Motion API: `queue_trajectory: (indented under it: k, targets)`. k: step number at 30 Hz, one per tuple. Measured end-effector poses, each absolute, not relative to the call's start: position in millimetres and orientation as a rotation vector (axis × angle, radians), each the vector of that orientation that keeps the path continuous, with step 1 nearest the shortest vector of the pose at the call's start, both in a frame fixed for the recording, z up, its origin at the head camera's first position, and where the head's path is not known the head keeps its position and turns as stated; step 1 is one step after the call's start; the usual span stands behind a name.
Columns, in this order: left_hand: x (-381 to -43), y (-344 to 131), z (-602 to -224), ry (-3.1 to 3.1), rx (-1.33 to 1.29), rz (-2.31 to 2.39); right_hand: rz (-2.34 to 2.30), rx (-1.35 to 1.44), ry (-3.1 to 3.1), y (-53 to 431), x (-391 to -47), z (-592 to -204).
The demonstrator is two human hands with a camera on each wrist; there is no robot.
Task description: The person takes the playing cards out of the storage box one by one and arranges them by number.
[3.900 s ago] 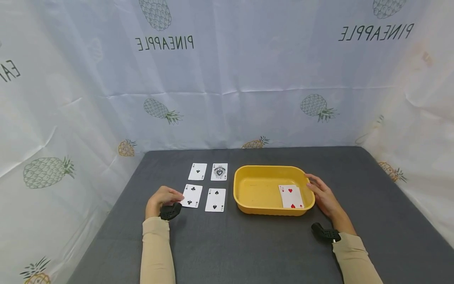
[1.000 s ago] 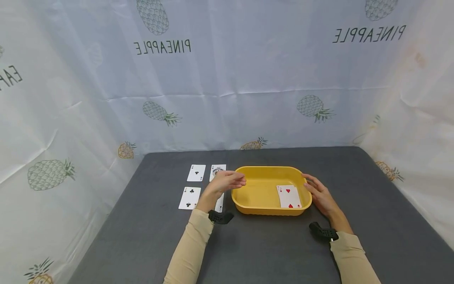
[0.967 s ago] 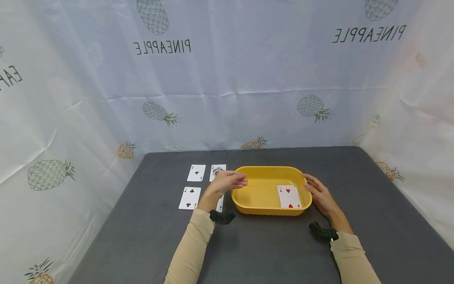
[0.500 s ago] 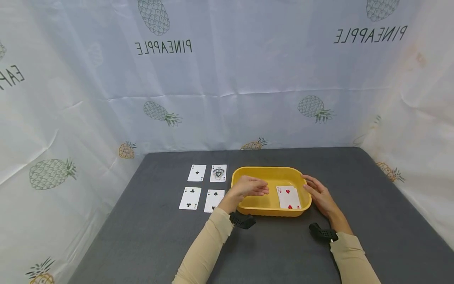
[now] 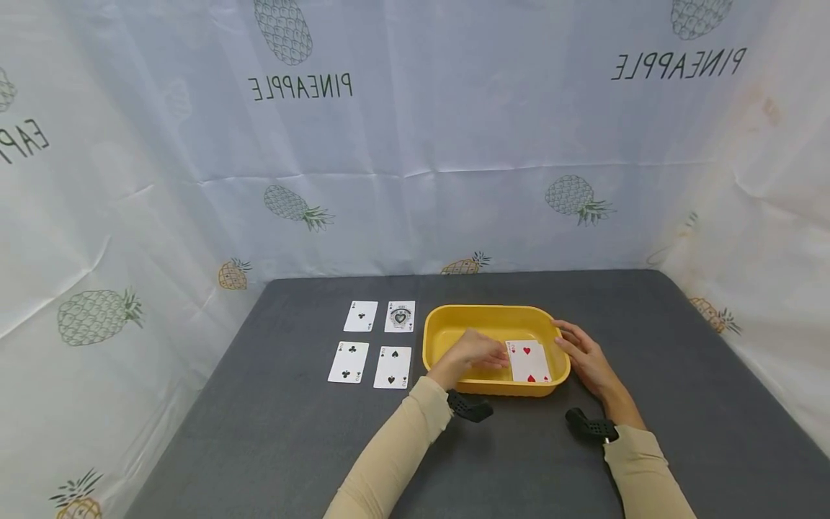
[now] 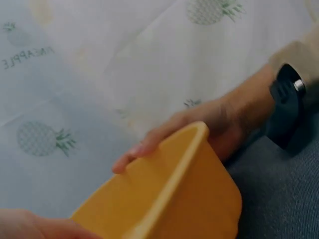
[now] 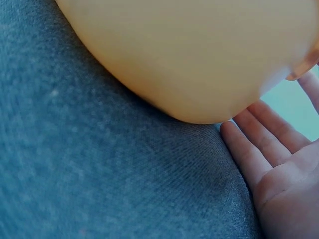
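Observation:
My left hand (image 5: 476,352) reaches into the yellow tray (image 5: 454,311), with its fingertips at the left edge of a two of hearts (image 5: 528,360). That card lies at the tray's right side, apparently on top of at least one other card. I cannot tell whether the fingers touch it. The left wrist view shows only part of the left hand (image 6: 40,226), beside the tray wall. My right hand (image 5: 591,364) holds the tray's right end, thumb at the rim. Its straight fingers (image 7: 254,144) lie against the outer wall in the right wrist view.
Left of the tray, face-up cards lie in two rows: an ace of clubs (image 5: 360,316) and an ace of spades (image 5: 399,316) behind, a two of clubs (image 5: 348,362) and a two of spades (image 5: 392,367) in front. A pineapple-print curtain (image 5: 402,216) surrounds the dark table (image 5: 259,432).
My left hand has left the two of clubs and travelled right, over the two of spades and down into the tray. The right hand stays at the tray's right end.

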State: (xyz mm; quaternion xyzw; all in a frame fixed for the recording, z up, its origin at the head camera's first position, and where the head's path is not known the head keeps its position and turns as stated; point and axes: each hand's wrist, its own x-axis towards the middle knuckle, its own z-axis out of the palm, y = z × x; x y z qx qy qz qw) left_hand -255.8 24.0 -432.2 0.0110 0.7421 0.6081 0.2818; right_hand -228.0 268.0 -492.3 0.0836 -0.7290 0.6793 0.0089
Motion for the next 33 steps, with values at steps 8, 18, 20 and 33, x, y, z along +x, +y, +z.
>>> queue_trajectory:
  k: [8, 18, 20, 33]
  targets:
    - [-255.8, 34.9, -442.0, 2.032, -0.108, 1.594, 2.144, 0.249, -2.273, 266.9, -227.1, -490.9]
    - [-253.5, 39.5, -438.3, 1.938, -0.181, 1.636, 2.123, 0.202, -2.290, 267.2, -226.8, -490.5]
    - [-253.0, 41.5, -438.1, 1.926, -0.203, 1.651, 2.132, 0.209, -2.282, 266.7, -227.2, -491.3]
    - [-247.5, 57.7, -436.1, 1.994, -0.239, 1.711, 2.212, 0.291, -2.198, 267.9, -229.2, -493.7]
